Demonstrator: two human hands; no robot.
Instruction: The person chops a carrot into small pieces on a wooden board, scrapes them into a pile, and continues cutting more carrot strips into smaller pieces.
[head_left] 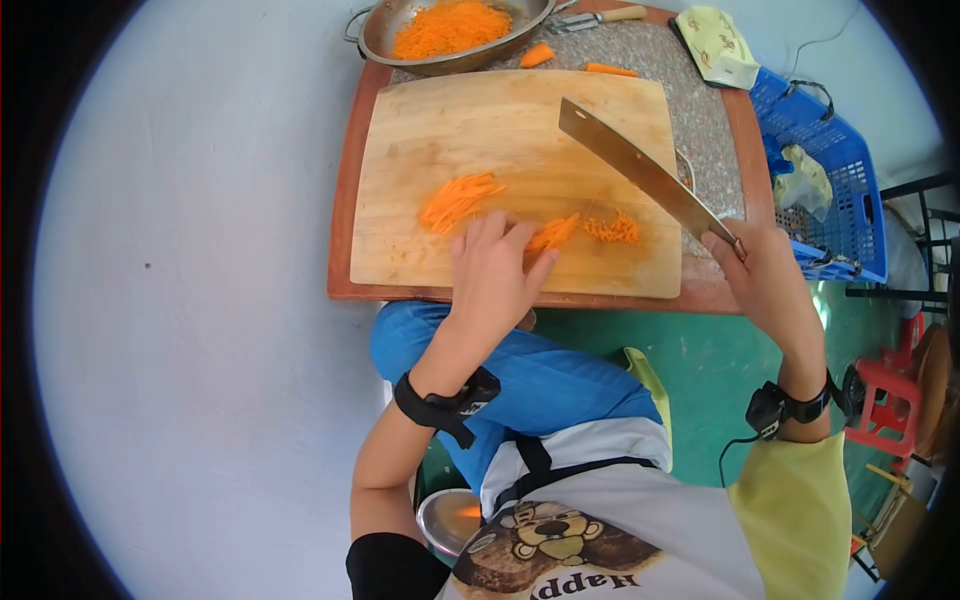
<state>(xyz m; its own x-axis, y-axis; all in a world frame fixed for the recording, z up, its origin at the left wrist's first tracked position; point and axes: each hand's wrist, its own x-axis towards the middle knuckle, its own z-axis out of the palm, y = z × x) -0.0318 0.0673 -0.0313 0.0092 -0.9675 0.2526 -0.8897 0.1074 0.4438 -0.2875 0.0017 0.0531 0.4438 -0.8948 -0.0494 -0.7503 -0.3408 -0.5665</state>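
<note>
My left hand (495, 265) is on the wooden cutting board (520, 110), its thumb and index finger around a small bunch of carrot strips (553, 233). Just beyond its other fingertips lies a looser pile of carrot strips (458, 203). Finely chopped carrot bits (612, 229) sit to the right of the bunch. My right hand (765, 270) is wrapped round the handle of a cleaver (645, 170). The wide blade is raised above the board's right side and points up and left; the handle is mostly hidden in the hand.
At the back, a metal pan (440, 64) holds shredded carrot. Near it lie a carrot piece (537, 55), another carrot piece (612, 70) and a wooden-handled tool (600, 18). A tissue pack (718, 45) is at the table's back right corner, beside a blue basket (868, 205).
</note>
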